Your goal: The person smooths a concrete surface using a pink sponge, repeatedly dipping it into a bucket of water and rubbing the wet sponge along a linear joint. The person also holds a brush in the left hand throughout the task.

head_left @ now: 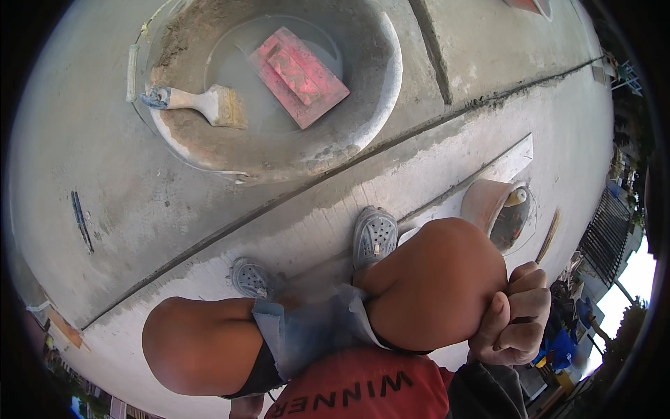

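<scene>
My right hand [515, 315] is closed in a loose fist beside my right knee, its thumb next to the leg, with nothing seen in it. Of my left arm only a patch of skin shows at the lower edge, and its fingers are hidden. In front of me stands a large round basin [382, 115] crusted with cement, with cloudy water in its bottom. A pink plastering float [296, 77] lies in it, handle side up. Across the basin's left rim rests a wide paintbrush [199, 101], its bristles inside.
Right of my knee a small bucket [481, 202] lies tipped, a handle end showing at its mouth. A pale flat board [513, 159] lies behind it, a thin stick [550, 234] beside it. Dark strips [82, 222] lie at left. A groove crosses the concrete floor [139, 223].
</scene>
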Action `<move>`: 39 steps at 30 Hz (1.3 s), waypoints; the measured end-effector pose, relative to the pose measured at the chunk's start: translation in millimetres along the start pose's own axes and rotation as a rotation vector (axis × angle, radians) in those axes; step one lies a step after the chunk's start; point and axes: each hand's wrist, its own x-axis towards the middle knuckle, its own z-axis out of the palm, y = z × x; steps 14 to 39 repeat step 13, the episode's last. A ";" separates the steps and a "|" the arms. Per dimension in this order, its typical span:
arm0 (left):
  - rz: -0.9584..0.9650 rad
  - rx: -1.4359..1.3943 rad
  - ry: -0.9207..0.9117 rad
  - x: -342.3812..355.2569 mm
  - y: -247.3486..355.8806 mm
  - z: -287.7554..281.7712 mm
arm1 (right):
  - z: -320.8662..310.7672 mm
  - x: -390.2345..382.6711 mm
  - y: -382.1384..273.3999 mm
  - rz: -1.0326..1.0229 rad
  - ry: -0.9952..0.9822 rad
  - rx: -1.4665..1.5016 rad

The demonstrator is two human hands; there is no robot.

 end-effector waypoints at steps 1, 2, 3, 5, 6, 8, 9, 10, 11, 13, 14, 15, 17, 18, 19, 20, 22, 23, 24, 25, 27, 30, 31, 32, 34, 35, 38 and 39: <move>-0.028 0.005 0.000 -13.4 4.0 -2.4 | 1.1 16.6 -5.5 0.031 -0.077 -0.119; -0.063 -0.001 -0.015 -25.7 4.4 -1.8 | 0.9 32.9 -11.5 0.054 -0.169 -0.245; -0.094 -0.003 -0.031 -35.9 5.8 -3.3 | 6.4 45.3 -10.3 0.029 -0.170 -0.266; -0.171 -0.014 -0.060 -68.1 7.1 -7.8 | 15.2 62.6 -4.0 -0.034 -0.155 -0.230; -0.215 -0.017 -0.088 -87.8 7.5 -9.9 | 14.5 68.8 -4.2 -0.059 -0.160 -0.226; -0.313 -0.006 -0.174 -129.7 15.3 -11.9 | -1.0 82.3 -8.0 -0.089 -0.305 -0.198; -0.365 0.000 -0.224 -151.9 14.8 -10.7 | -8.4 84.9 -16.6 -0.029 -0.361 -0.174; -0.471 0.073 -0.263 -165.8 45.1 -0.8 | -20.3 90.6 -29.5 0.045 -0.383 -0.188; -0.598 0.082 -0.361 -181.2 51.9 -3.2 | -27.9 95.4 -44.3 0.105 -0.407 -0.206; -0.612 0.075 -0.510 -204.8 28.1 -33.9 | -40.6 89.4 -67.9 0.200 -0.366 -0.209; -0.612 0.075 -0.510 -204.8 28.1 -33.9 | -40.6 89.4 -67.9 0.200 -0.366 -0.209; -0.612 0.075 -0.510 -204.8 28.1 -33.9 | -40.6 89.4 -67.9 0.200 -0.366 -0.209; -0.612 0.075 -0.510 -204.8 28.1 -33.9 | -40.6 89.4 -67.9 0.200 -0.366 -0.209; -0.612 0.075 -0.510 -204.8 28.1 -33.9 | -40.6 89.4 -67.9 0.200 -0.366 -0.209; -0.612 0.075 -0.510 -204.8 28.1 -33.9 | -40.6 89.4 -67.9 0.200 -0.366 -0.209; -0.612 0.075 -0.510 -204.8 28.1 -33.9 | -40.6 89.4 -67.9 0.200 -0.366 -0.209; -0.612 0.075 -0.510 -204.8 28.1 -33.9 | -40.6 89.4 -67.9 0.200 -0.366 -0.209; -0.612 0.075 -0.510 -204.8 28.1 -33.9 | -40.6 89.4 -67.9 0.200 -0.366 -0.209; -0.612 0.075 -0.510 -204.8 28.1 -33.9 | -40.6 89.4 -67.9 0.200 -0.366 -0.209; -0.612 0.075 -0.510 -204.8 28.1 -33.9 | -40.6 89.4 -67.9 0.200 -0.366 -0.209; -0.612 0.075 -0.510 -204.8 28.1 -33.9 | -40.6 89.4 -67.9 0.200 -0.366 -0.209; -0.612 0.075 -0.510 -204.8 28.1 -33.9 | -40.6 89.4 -67.9 0.200 -0.366 -0.209; -0.612 0.075 -0.510 -204.8 28.1 -33.9 | -40.6 89.4 -67.9 0.200 -0.366 -0.209; -0.612 0.075 -0.510 -204.8 28.1 -33.9 | -40.6 89.4 -67.9 0.200 -0.366 -0.209; -0.612 0.075 -0.510 -204.8 28.1 -33.9 | -40.6 89.4 -67.9 0.200 -0.366 -0.209; -0.612 0.075 -0.510 -204.8 28.1 -33.9 | -40.6 89.4 -67.9 0.200 -0.366 -0.209; -0.612 0.075 -0.510 -204.8 28.1 -33.9 | -40.6 89.4 -67.9 0.200 -0.366 -0.209; -0.612 0.075 -0.510 -204.8 28.1 -33.9 | -40.6 89.4 -67.9 0.200 -0.366 -0.209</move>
